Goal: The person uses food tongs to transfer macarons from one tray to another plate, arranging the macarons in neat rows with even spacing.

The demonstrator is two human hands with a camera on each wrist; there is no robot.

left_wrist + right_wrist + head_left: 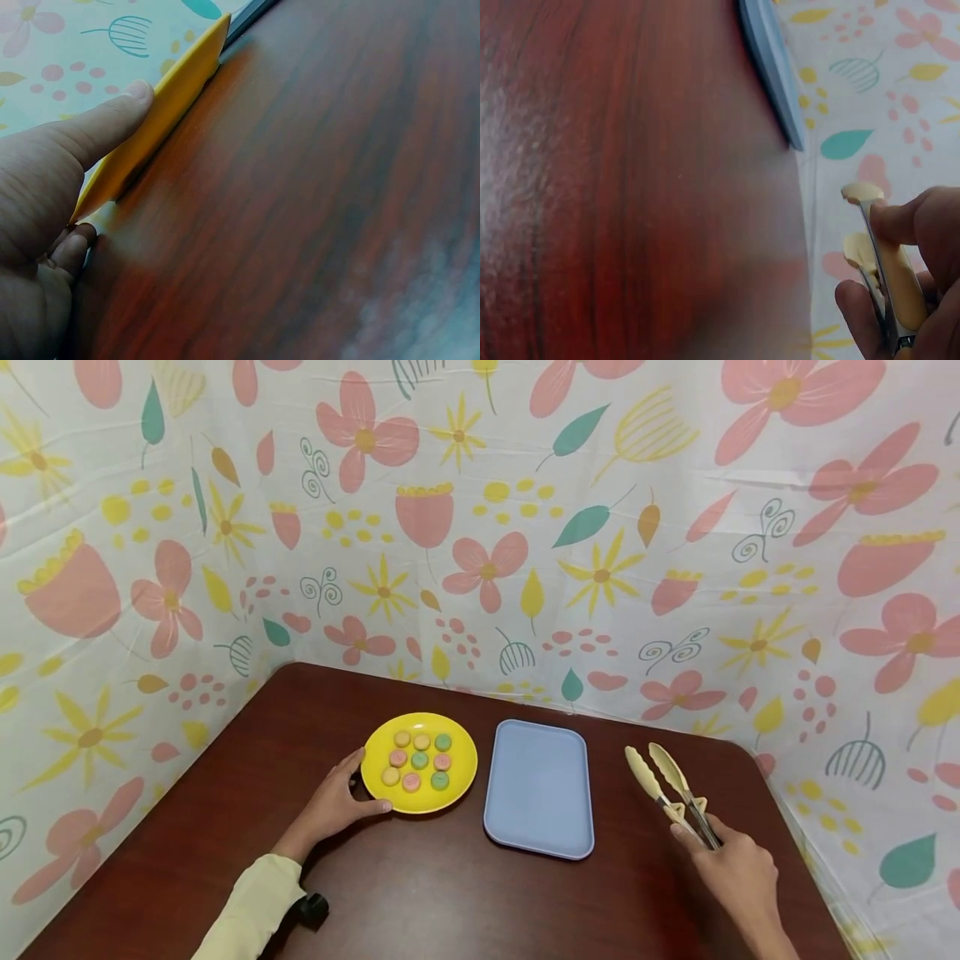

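Note:
A yellow plate (461, 785) on the table carries several small macarons (420, 761) in cream, pink and green, set in rough rows. My left hand (339, 802) grips the plate's left rim. In the left wrist view the thumb (120, 124) lies along the rim, with curled fingers (73, 251) low beside the plate's edge. At the right, my right hand (738, 868) holds a pair of tongs (693, 814) with metal arms and cream-coloured tips. Their tips stand apart with nothing between them, pointing toward the back of the table.
A light blue rectangular tray (540, 789) lies between the plate and the tongs. The dark brown wooden table (442, 893) has rounded back corners. Flower-patterned cloth (487, 510) hangs behind and along both sides. A small black object (312, 910) is by the left wrist.

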